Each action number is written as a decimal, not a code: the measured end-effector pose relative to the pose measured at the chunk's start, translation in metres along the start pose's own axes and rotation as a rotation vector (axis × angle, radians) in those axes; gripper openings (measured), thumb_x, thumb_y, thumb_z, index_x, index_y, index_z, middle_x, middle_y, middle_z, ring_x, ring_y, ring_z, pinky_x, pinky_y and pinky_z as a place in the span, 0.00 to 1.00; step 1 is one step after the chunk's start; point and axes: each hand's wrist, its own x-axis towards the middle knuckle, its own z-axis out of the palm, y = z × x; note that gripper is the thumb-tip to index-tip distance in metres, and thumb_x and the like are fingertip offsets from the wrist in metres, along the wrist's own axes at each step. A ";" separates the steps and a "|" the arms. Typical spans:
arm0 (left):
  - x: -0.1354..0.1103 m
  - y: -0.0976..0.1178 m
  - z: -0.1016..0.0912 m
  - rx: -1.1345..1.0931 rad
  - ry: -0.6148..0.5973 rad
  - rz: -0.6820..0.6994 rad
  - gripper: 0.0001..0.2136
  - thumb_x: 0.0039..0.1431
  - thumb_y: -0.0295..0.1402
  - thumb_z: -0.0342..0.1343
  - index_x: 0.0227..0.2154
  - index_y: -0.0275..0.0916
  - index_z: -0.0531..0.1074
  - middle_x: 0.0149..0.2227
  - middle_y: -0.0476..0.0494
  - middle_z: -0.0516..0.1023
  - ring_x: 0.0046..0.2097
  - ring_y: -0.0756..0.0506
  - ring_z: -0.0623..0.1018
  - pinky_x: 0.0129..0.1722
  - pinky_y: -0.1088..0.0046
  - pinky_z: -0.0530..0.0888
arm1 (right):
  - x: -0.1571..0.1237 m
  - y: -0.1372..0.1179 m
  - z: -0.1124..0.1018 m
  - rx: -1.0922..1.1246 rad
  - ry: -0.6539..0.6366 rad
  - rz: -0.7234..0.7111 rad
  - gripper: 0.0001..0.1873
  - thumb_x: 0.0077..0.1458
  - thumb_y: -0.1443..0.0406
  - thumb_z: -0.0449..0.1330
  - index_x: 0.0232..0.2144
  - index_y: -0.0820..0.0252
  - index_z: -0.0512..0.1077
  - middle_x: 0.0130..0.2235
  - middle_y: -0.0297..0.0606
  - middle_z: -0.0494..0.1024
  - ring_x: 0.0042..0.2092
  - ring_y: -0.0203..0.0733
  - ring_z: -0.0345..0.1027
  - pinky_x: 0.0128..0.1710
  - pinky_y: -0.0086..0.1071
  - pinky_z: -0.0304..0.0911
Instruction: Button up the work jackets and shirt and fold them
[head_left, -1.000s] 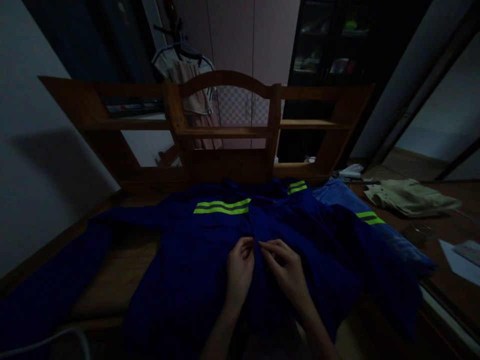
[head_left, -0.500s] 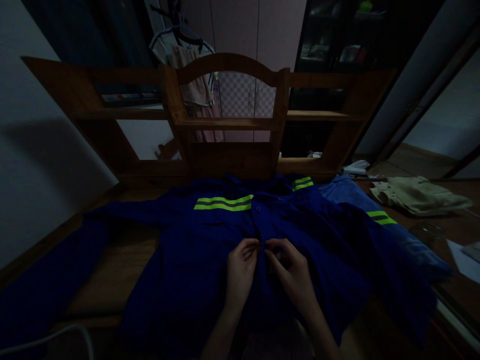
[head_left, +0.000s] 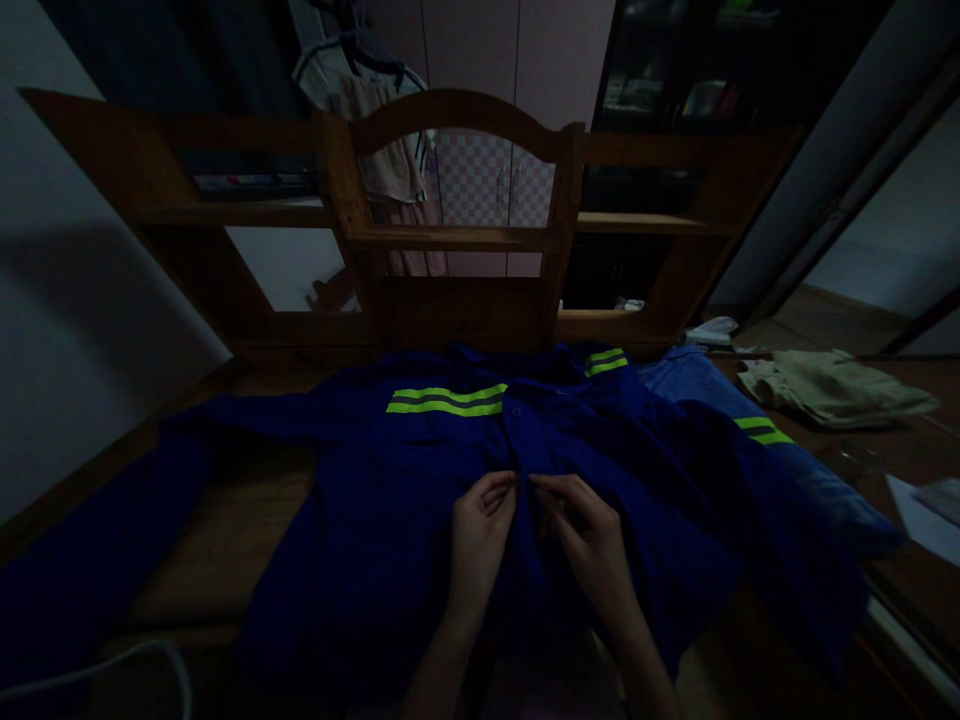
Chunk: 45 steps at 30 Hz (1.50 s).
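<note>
A dark blue work jacket with yellow-green reflective stripes lies spread flat on a wooden surface, front side up, sleeves stretched out to both sides. My left hand and my right hand sit side by side on the jacket's front placket, below the chest stripe. Both hands have their fingers curled and pinched on the edges of the cloth at the middle seam. A small button shows higher up on the placket. The room is dim, so fine detail between the fingers is hard to see.
A wooden headboard with shelves rises right behind the jacket. A lighter blue garment and a folded beige garment lie at the right. Papers rest at the far right edge. A white cable curves at the lower left.
The view has tilted and drawn slightly closer to the headboard. Both hands stay on the placket, their fingers shifting a little on the cloth.
</note>
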 end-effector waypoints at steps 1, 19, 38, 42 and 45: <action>0.000 0.001 0.000 -0.003 0.006 -0.001 0.10 0.54 0.35 0.58 0.37 0.35 0.75 0.39 0.39 0.80 0.42 0.43 0.80 0.43 0.71 0.74 | 0.000 0.000 0.000 0.006 -0.002 -0.007 0.14 0.62 0.64 0.52 0.48 0.55 0.72 0.36 0.37 0.73 0.28 0.34 0.68 0.29 0.27 0.64; -0.004 0.015 0.006 0.056 0.115 0.069 0.09 0.54 0.38 0.59 0.34 0.38 0.72 0.34 0.46 0.78 0.38 0.48 0.78 0.36 0.79 0.72 | -0.001 -0.003 0.000 -0.045 -0.085 -0.022 0.17 0.63 0.66 0.50 0.52 0.52 0.69 0.41 0.39 0.71 0.34 0.35 0.67 0.33 0.28 0.63; -0.003 0.005 0.002 -0.005 0.054 0.022 0.09 0.55 0.37 0.58 0.35 0.39 0.66 0.31 0.48 0.77 0.35 0.49 0.77 0.33 0.79 0.69 | 0.001 -0.001 -0.001 -0.018 -0.095 0.001 0.16 0.63 0.67 0.50 0.51 0.53 0.68 0.39 0.37 0.70 0.32 0.34 0.66 0.32 0.28 0.61; -0.003 0.006 0.000 -0.030 0.057 -0.009 0.10 0.55 0.37 0.58 0.37 0.39 0.66 0.30 0.48 0.77 0.34 0.50 0.77 0.33 0.79 0.68 | 0.001 -0.002 0.000 -0.022 -0.096 -0.001 0.15 0.63 0.66 0.50 0.50 0.53 0.70 0.41 0.38 0.70 0.34 0.35 0.66 0.33 0.28 0.61; -0.003 0.006 -0.001 -0.054 0.048 -0.017 0.10 0.55 0.37 0.58 0.38 0.39 0.66 0.30 0.49 0.77 0.34 0.50 0.76 0.35 0.78 0.68 | 0.001 -0.002 0.000 -0.026 -0.098 0.000 0.15 0.63 0.66 0.51 0.49 0.53 0.71 0.40 0.38 0.70 0.33 0.34 0.66 0.31 0.28 0.61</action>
